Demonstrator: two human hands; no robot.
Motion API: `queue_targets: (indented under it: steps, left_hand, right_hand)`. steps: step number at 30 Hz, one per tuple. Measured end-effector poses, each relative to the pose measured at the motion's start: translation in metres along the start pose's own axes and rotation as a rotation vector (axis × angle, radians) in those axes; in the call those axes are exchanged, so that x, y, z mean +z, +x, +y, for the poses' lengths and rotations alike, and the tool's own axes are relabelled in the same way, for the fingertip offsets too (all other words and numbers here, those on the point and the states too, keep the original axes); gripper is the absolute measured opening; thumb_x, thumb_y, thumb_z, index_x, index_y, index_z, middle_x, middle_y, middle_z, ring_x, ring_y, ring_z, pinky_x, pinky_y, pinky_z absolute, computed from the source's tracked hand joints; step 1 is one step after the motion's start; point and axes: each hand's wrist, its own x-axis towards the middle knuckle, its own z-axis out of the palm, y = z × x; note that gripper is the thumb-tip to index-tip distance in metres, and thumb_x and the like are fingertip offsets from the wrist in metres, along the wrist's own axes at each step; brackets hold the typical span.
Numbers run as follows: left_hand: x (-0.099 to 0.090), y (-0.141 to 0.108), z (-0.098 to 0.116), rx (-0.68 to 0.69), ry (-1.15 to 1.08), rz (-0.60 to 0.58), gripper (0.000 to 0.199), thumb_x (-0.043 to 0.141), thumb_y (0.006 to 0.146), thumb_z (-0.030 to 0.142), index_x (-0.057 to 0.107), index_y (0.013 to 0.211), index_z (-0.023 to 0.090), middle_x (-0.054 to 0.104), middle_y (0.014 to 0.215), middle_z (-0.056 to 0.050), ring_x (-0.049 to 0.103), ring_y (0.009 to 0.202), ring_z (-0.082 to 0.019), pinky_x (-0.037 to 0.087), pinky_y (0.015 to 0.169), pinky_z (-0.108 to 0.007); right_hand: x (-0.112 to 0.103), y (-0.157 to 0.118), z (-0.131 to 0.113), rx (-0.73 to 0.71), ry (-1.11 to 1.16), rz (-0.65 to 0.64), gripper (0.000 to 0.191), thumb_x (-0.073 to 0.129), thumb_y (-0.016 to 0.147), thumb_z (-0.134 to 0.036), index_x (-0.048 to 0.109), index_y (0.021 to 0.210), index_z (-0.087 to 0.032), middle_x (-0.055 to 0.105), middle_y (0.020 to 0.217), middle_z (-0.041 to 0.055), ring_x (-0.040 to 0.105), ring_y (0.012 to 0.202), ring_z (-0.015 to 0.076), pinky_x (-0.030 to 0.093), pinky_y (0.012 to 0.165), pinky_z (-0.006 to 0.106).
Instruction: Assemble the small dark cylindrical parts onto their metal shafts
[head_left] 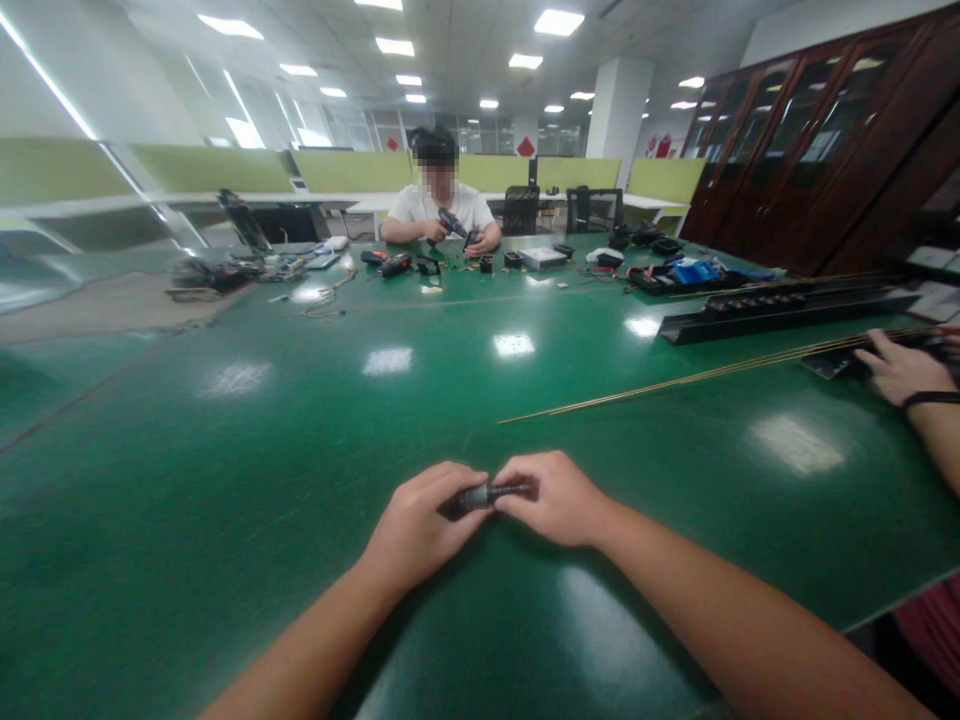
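Note:
Just above the green table, near its front middle, a small dark cylindrical part with a grey body and a thin dark shaft lies level between my hands. My left hand is closed round its thick grey end, thumb below and fingers above. Pinched in my right hand is the thin shaft end, whose tip is partly hidden by the fingers. My fingertips almost meet at the middle of the part.
Long thin brass-coloured rods reach from the right, where another person's hand rests. Behind them lies a black channel. Across the table a person holds a power drill among small black parts. Electronics clutter sits back left.

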Motion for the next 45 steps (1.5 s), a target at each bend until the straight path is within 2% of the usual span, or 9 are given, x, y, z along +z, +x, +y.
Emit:
queue_targets:
  steps: [5, 31, 45]
  left_hand:
    - [0.0001, 0.0000, 0.0004, -0.002, 0.005, -0.001, 0.018, 0.066, 0.086, 0.030, 0.070, 0.100, 0.019, 0.071, 0.096, -0.008, 0.068, 0.087, -0.018, 0.056, 0.081, -0.028]
    - [0.0018, -0.0008, -0.0012, 0.017, 0.008, 0.017, 0.020, 0.072, 0.082, 0.024, 0.070, 0.102, 0.022, 0.072, 0.097, -0.001, 0.067, 0.088, -0.013, 0.053, 0.082, -0.023]
    - [0.0010, -0.0020, -0.0016, 0.041, 0.023, 0.042, 0.021, 0.072, 0.082, 0.025, 0.070, 0.103, 0.021, 0.072, 0.098, -0.003, 0.068, 0.088, -0.015, 0.054, 0.081, -0.024]
  right_hand:
    - [-0.0006, 0.0004, 0.0005, 0.011, -0.004, 0.002, 0.012, 0.069, 0.081, -0.023, 0.073, 0.092, -0.021, 0.072, 0.082, 0.0003, 0.063, 0.073, 0.0144, 0.043, 0.067, 0.023]
    - [0.0025, 0.0008, 0.0062, 0.024, 0.037, -0.008, 0.010, 0.070, 0.080, -0.026, 0.071, 0.086, -0.019, 0.071, 0.079, 0.0000, 0.062, 0.070, 0.0136, 0.043, 0.064, 0.022]
    - [-0.0010, 0.0007, 0.0043, 0.018, 0.009, -0.026, 0.009, 0.069, 0.081, -0.026, 0.072, 0.086, -0.019, 0.070, 0.077, -0.0002, 0.061, 0.068, 0.0131, 0.041, 0.063, 0.022]
